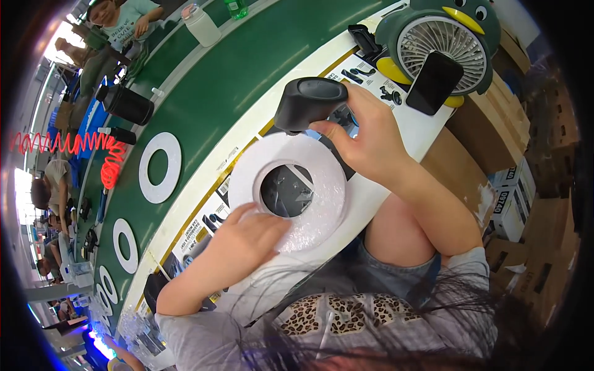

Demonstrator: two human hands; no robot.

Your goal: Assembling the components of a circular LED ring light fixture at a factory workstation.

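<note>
My right hand (373, 135) grips a rounded black plastic piece (309, 102) with a smooth oval face, held above the far edge of a shiny white ring (325, 213). What this black piece is, I cannot make out. My left hand (244, 241) lies over the near left part of the ring, its fingers bent loosely and slightly blurred, with nothing seen in them. Through the ring's round hole a dark surface with a clear, shiny film (286, 191) shows. Printed flat boxes (201, 232) lie partly beneath and beside the ring on the white table.
A green belt (204, 111) carries flat white rings (160, 167), a black cup (127, 104) and a white bottle (201, 26). At the right are a penguin-shaped fan (442, 46), a black phone (435, 82) and cardboard boxes (489, 123). Another person (127, 25) sits across the belt.
</note>
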